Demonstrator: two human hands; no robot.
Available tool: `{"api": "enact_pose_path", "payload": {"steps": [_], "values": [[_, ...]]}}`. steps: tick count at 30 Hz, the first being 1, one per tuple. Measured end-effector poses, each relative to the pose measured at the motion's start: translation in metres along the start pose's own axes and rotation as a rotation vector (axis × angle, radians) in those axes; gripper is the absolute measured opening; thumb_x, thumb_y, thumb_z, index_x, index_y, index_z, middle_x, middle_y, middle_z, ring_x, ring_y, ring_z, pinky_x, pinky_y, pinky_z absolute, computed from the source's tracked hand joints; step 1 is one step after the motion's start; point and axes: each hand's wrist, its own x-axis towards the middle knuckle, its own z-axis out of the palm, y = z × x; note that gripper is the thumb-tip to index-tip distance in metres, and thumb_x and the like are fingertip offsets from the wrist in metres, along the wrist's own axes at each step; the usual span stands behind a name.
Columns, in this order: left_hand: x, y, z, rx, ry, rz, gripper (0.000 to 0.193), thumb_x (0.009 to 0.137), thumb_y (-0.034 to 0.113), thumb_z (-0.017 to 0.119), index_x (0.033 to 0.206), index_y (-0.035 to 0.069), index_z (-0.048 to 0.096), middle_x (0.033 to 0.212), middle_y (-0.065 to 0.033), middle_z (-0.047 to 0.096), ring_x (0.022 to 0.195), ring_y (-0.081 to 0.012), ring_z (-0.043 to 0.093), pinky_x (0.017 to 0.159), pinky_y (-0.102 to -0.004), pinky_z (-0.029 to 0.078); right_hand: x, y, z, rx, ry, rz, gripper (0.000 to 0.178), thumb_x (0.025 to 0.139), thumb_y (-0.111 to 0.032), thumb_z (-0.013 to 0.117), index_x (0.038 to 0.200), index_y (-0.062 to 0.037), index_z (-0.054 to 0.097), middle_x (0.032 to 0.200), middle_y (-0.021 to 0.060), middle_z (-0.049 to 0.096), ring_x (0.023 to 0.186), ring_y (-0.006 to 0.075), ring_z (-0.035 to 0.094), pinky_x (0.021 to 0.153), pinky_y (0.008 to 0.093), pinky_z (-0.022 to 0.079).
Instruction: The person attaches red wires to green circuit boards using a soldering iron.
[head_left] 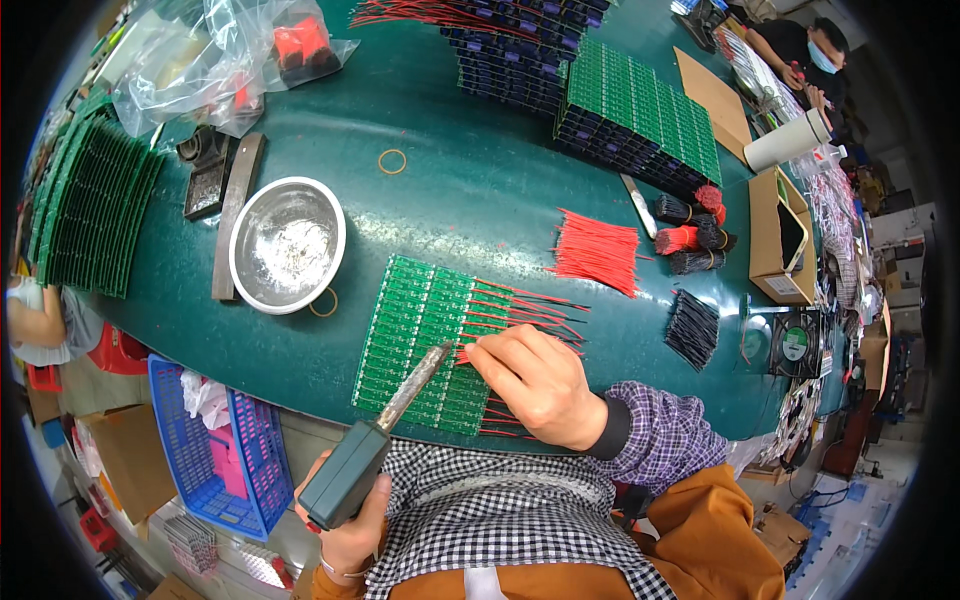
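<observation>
My left hand [358, 535] is wrapped round the dark green handle of a soldering iron [352, 470]. Its metal barrel slants up and right over a green circuit board panel [410, 325], with the tip close to the panel's right part. At that tip my right hand [545, 385] pinches a thin red wire [461, 356] between thumb and forefinger. The panel lies flat near the table's front edge, divided into rows of small boards. Several red wires [535, 305] stick out from its right side, some with dark ends. My right hand covers part of these wires.
Left of the panel are a white-rimmed bowl [290, 245], a metal bar [238, 218] and stacked green boards [95, 205]. Red wires [597, 252] and black wires [692, 328] lie in bunches at right. Tall board stacks [640, 115] stand behind. A masked person sits far right.
</observation>
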Motion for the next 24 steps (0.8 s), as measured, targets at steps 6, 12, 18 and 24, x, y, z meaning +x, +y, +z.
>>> {"api": "enact_pose_path", "payload": {"steps": [6,12,18,24], "values": [[0.018,0.022,0.005,-0.081,-0.063,0.046,0.026,0.073,0.004,0.081,0.097,-0.005,0.075,0.083,-0.0133,0.067,0.065,-0.0259,0.065,0.058,-0.0358,0.050,0.001,-0.001,0.000,0.002,-0.010,0.002,0.038,0.072,-0.005,0.073,0.109,0.0069,0.074,0.100,0.0122,0.071,0.085,0.0249,0.069,0.066,0.0338,0.057],[0.017,0.021,0.004,-0.083,-0.065,-0.001,0.026,0.074,0.004,0.082,0.096,-0.005,0.074,0.083,-0.0128,0.066,0.064,-0.0242,0.064,0.057,-0.0346,0.049,0.001,-0.002,0.000,0.001,-0.015,0.005,0.037,0.073,-0.005,0.073,0.108,0.0069,0.074,0.100,0.0126,0.071,0.084,0.0251,0.069,0.067,0.0343,0.057],[0.002,0.005,-0.006,-0.109,-0.075,-0.149,0.031,0.074,0.006,0.083,0.100,-0.005,0.073,0.088,-0.0134,0.067,0.070,-0.0238,0.065,0.061,-0.0355,0.050,0.001,-0.002,0.000,-0.004,-0.018,0.005,0.037,0.073,-0.005,0.073,0.107,0.0073,0.073,0.100,0.0132,0.071,0.084,0.0254,0.069,0.068,0.0344,0.058],[-0.008,-0.011,-0.005,-0.077,-0.001,-0.075,0.031,0.075,0.005,0.083,0.103,-0.005,0.074,0.094,-0.0160,0.069,0.076,-0.0272,0.066,0.069,-0.0380,0.053,0.001,-0.002,0.000,-0.011,-0.019,0.003,0.037,0.072,-0.005,0.073,0.107,0.0075,0.073,0.100,0.0135,0.071,0.085,0.0260,0.069,0.069,0.0349,0.058]]}}
